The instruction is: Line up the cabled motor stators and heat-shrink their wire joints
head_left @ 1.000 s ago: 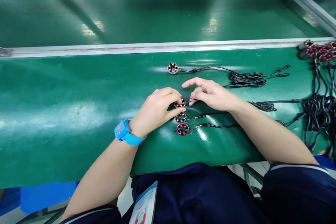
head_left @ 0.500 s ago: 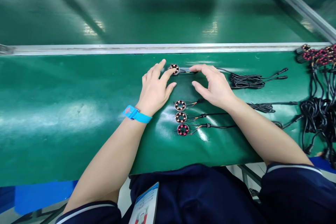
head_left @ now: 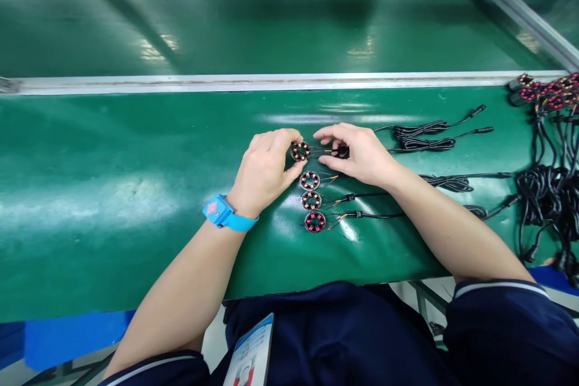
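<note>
My left hand (head_left: pixel 266 163), with a blue strap at the wrist, grips a round ring of copper coils (head_left: pixel 300 151) between thumb and forefinger. To its right, my right hand (head_left: pixel 357 151) is curled around the ring's thin wires and black cable, its thumb and forefinger tips apart. Three more rings lie in a column below: a copper one (head_left: pixel 310 180), another copper one (head_left: pixel 312 201) and a red one (head_left: pixel 315 222). Coiled black cables (head_left: pixel 427 144) extend to the right of my right hand.
A heap of red and copper coil rings (head_left: pixel 549 95) with tangled black cables (head_left: pixel 545 193) lies at the right end of the green bench (head_left: pixel 113 193). A metal rail (head_left: pixel 181 83) runs along the back.
The top ring has come down toward the column, with my left hand now closed on it. My right hand has shifted lower and left and curled at the wires. The upper cable ends have moved.
</note>
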Motion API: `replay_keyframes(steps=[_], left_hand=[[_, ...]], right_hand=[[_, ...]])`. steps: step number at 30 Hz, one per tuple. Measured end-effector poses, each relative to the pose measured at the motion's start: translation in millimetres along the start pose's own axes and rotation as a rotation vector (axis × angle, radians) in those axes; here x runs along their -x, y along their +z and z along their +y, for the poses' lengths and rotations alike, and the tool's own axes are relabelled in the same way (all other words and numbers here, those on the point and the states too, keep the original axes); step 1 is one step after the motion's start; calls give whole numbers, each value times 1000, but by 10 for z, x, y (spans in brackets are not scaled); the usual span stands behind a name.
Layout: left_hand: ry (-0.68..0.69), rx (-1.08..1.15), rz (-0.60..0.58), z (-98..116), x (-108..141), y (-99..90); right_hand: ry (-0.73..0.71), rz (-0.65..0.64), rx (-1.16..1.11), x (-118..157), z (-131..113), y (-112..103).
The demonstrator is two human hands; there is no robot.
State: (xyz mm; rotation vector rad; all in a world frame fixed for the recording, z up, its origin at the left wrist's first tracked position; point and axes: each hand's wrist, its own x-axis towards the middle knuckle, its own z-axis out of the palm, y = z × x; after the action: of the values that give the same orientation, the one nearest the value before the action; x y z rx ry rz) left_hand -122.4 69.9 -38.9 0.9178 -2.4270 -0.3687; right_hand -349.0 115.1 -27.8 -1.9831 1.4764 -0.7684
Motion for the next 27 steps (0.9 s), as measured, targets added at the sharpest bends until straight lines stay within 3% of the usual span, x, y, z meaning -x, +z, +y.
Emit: replay_keyframes(steps=[4,8,12,16,20,22,25,27], left_hand=[[54,25,56,24,29,-12],[74,35,54,25,25,-4],[85,51,25,63,11,-7],[52,141,31,86,-14,-24],[-19,273,-104,11,-35,-61],[-29,315,-182,-30,-37,-90],[-14,333,-257,-44,-23,-136],[1,314,-280,-26,-8,-158]], right_hand=[[59,-40,-107,-15,-14,-47],[145,-91,-352,-39,9,-37],[208,-71,-579,-41,-8,-36],[267,-53,-645,-32,-3,-2],[233,-69,-522,-18,15,31],[170,-89,-389,7,-17,-64],[93,-86,-52,89,-72,-432],[115,-77,206,181,-35,-766]])
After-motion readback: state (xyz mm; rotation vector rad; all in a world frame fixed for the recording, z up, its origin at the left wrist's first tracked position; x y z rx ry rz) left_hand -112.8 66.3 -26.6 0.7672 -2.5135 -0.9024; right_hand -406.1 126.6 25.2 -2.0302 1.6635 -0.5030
